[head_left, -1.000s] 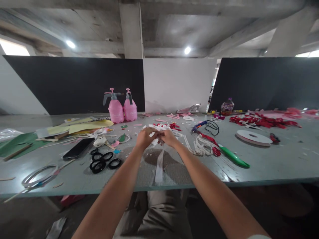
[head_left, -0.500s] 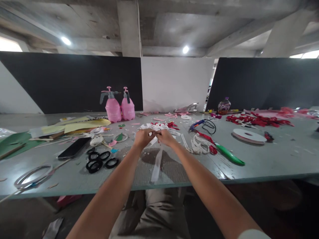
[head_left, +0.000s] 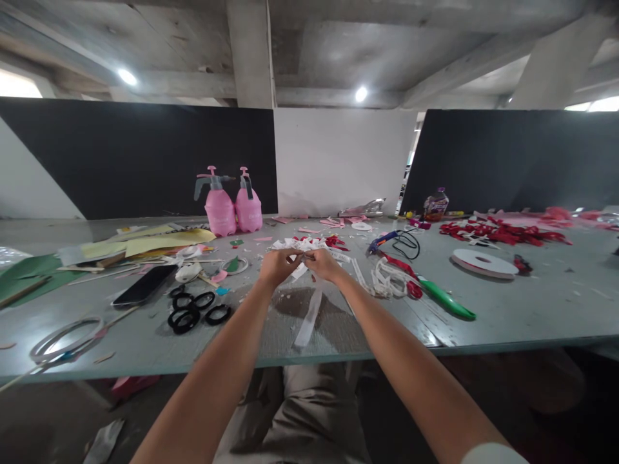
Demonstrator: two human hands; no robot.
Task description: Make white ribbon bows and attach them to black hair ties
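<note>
My left hand (head_left: 278, 265) and my right hand (head_left: 323, 264) meet above the middle of the grey table (head_left: 532, 309), fingers pinched together on a strip of white ribbon (head_left: 309, 316). The ribbon hangs from between my fingertips down toward the table's front edge. Just beyond my hands lies a heap of white and red ribbon pieces (head_left: 309, 245).
Left of my hands lie black hair ties (head_left: 196, 309), a phone (head_left: 144, 285), yellow and green paper sheets (head_left: 145, 245) and a wire ring (head_left: 62, 335). Two pink spray bottles (head_left: 235, 209) stand behind. On the right are a green-handled tool (head_left: 442, 299), a white ribbon roll (head_left: 483, 264) and red ribbon scraps (head_left: 503, 232).
My hands have stayed pinched together on the ribbon. The hanging strip has shifted slightly and its lower end sits a little higher. The view has dropped slightly.
</note>
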